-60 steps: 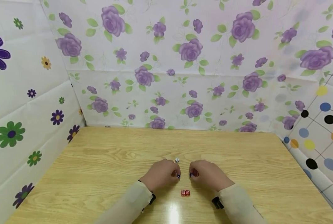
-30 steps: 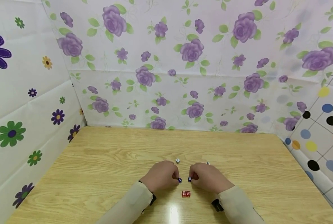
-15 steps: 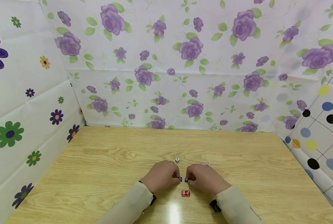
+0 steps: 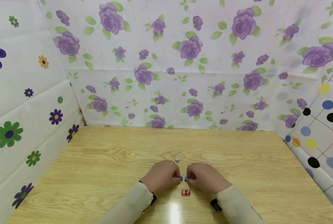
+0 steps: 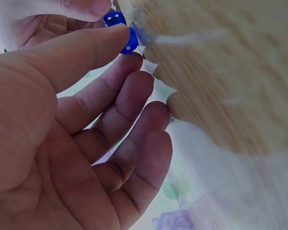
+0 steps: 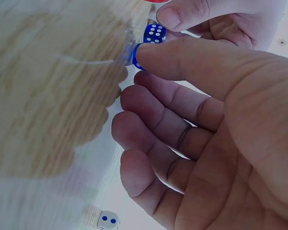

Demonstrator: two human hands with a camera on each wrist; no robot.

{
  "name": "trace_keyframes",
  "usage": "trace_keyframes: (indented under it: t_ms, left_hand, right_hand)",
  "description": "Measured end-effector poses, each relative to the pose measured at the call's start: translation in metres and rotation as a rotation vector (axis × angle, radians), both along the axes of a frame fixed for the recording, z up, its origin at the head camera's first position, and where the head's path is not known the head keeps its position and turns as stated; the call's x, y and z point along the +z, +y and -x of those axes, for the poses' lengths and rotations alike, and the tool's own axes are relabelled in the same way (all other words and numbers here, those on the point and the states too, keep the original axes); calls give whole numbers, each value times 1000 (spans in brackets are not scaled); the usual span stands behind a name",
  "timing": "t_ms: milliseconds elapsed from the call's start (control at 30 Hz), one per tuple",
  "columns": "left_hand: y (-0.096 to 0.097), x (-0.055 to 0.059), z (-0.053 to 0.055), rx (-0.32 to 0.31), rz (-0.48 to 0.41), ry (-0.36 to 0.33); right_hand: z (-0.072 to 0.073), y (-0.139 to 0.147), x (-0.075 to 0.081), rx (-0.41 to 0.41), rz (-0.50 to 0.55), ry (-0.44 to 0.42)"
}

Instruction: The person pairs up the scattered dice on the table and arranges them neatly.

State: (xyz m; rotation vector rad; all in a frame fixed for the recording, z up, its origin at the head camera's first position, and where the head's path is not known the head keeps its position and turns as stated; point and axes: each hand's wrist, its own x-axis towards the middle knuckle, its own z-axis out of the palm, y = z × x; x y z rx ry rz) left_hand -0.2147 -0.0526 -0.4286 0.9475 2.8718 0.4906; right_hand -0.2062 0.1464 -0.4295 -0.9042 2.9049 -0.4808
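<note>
My left hand pinches a blue die between thumb and index finger, low over the wooden table. Facing it, my right hand pinches a second blue die the same way. A narrow gap separates the two blue dice in the head view. White pips show on both, and each is partly covered by a thumb. In the wrist views the other fingers of each hand are bent loosely. Just in front of the hands, two red dice sit side by side.
Beyond the hands lie two white dice, one at the left and one at the right, set apart. The wooden table reaches back to a flower-patterned cloth, with patterned cloths at both sides.
The right hand has moved left with its blue die, narrowing the gap to the left hand's die. The right white die, hidden at first, now shows. The red dice stay in place.
</note>
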Motion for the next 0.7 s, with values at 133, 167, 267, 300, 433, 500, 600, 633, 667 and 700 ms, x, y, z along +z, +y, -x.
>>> trace_keyframes:
  t_ms: [133,167,267,300,433,500,600,633,667,700]
  left_hand:
    - [1,1,-1,5,13,19]
    - [1,1,-1,4,16,23]
    - [2,1,-2,4,19,24]
    - [2,2,-2,4,18,22]
    - [1,0,-1,6,10,12]
    - [1,0,-1,5,7,9]
    - [2,-1,0,-1,7,16]
    - [2,-2,0,-3,8,19]
    - [2,-2,0,-6,8,22]
    - [3,-2,0,-8,8,24]
  right_hand:
    - [-1,-1,1,7,-5,2]
    - [-1,-1,0,9,-3,0]
    - [-1,0,1,11,3,-10]
    - [-1,0,1,11,4,-14]
    - [0,0,0,13,-5,-6]
    - [1,0,-1,15,-10,-4]
    - [2,0,-2,20,-11,-7]
    - [2,-1,-2,20,-11,-12]
    - [2,-1,-2,21,-10,-15]
    - [2,-1,-2,23,-8,-16]
